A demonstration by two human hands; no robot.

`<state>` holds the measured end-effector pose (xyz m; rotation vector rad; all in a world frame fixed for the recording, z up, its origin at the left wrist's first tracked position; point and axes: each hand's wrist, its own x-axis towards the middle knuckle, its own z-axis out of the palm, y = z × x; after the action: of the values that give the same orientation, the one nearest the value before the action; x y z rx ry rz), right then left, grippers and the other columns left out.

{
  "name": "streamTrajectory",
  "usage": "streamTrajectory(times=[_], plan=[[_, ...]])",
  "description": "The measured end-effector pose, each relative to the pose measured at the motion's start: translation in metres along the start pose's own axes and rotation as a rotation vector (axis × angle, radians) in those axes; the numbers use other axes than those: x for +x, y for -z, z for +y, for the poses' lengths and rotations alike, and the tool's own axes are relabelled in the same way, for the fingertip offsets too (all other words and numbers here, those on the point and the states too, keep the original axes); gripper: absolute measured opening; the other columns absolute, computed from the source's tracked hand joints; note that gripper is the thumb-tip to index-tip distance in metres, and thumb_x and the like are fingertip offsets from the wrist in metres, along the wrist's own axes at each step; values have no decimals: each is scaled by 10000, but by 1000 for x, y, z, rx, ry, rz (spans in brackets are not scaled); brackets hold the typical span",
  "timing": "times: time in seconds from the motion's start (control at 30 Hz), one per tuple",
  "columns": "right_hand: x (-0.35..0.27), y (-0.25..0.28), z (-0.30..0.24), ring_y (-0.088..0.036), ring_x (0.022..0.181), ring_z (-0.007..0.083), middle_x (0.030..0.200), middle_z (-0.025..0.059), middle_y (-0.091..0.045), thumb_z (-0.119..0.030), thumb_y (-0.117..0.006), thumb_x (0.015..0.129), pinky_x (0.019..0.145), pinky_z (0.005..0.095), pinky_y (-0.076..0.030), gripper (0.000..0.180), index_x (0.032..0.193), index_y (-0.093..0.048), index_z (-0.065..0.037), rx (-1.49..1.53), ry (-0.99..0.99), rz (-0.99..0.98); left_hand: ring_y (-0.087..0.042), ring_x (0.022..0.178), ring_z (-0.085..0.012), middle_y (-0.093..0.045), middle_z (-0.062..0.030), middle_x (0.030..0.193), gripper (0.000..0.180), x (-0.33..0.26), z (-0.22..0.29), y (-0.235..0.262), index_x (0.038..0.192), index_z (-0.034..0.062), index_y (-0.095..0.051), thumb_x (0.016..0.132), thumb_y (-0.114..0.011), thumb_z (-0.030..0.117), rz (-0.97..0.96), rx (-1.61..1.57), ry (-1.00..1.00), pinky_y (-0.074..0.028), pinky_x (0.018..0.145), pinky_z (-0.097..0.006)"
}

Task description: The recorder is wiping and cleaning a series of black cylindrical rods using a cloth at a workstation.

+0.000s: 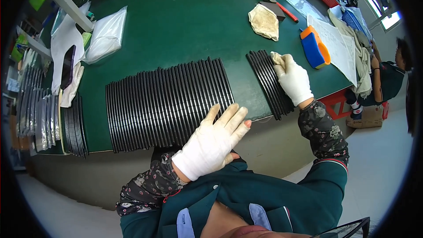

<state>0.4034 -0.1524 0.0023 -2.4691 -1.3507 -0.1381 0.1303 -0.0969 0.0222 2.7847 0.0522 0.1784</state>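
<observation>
A wide row of thin black rods [165,103] lies side by side on the green table. Over the near right end of this row is my left hand [211,143], white-gloved, fingers spread and some bare fingertips showing. Whether it touches the rods I cannot tell. A smaller group of black rods [269,83] lies to the right, across a gap. At its far right end my right hand [291,77], also gloved, has its fingers curled in; a pale cream bit shows at the fingertips, too small to tell as cloth or glove.
Farther back lie a cream cloth [264,22], a red tool [287,12] and a blue-and-orange holder [315,47]. At left are a plastic-wrapped white packet [105,35], a phone [68,67] and another bundle of rods [75,125]. Another person [387,79] sits at far right.
</observation>
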Motion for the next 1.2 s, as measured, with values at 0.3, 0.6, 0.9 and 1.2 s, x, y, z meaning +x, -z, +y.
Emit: streamTrajectory(times=[0.3,0.6,0.9,1.2], plan=[[-29,4,-53,-647,760,404,821,209,-663,-207,-602,877,681,465,-515,260,1052,-507,-40,301,55,-96,-364,1332,-349,-401,-170,1404,800,6,-2,-3,1301,48,-496,654,-787,418,32,21,110,-305,1065,-525],[-15,18,-48,-659,819,381,866,209,-664,-202,-629,865,707,409,-530,262,1057,-557,-39,468,68,-129,-376,1323,-304,-437,-148,1354,747,24,10,-11,1266,24,-510,657,-784,359,30,-39,-54,-323,1063,-474],[6,9,-25,-666,818,354,866,188,-670,-216,-644,879,681,383,-531,240,1034,-580,-44,393,148,-76,-324,1383,-243,-386,-74,1470,595,51,6,-47,1375,84,-472,800,-581,190,47,87,-165,-285,1120,-449],[-20,23,-62,-670,652,234,800,67,-689,-269,-612,895,566,329,-538,174,939,-663,-108,394,1039,-474,-353,1353,-281,-393,-122,1445,605,35,5,-57,1365,58,-462,795,-613,196,-118,-396,-14,-316,1097,-438]])
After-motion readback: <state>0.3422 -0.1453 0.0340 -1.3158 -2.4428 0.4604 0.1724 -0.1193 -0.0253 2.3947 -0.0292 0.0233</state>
